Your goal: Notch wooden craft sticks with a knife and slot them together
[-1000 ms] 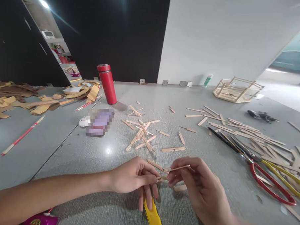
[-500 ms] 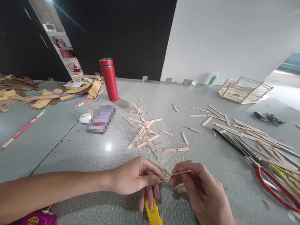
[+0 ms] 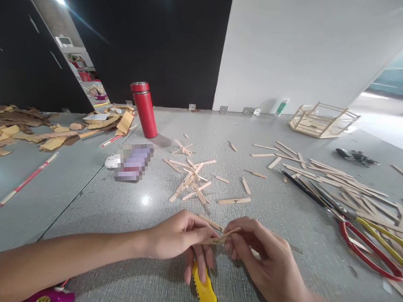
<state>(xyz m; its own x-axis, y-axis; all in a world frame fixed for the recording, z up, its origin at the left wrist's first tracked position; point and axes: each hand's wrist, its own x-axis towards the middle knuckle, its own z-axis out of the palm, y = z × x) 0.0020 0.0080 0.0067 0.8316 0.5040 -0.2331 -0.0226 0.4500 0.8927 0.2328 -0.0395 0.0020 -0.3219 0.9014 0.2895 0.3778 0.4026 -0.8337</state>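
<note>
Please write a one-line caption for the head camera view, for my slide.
Left hand and right hand pinch a thin wooden stick above a yellow knife, beside scattered sticks.

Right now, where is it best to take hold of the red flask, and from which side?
Probably the red flask by its straight middle body, from the near side: it stands upright, nothing touches it, and the wood sticks lie lower, nearer the hands.

No legible text anywhere
</note>
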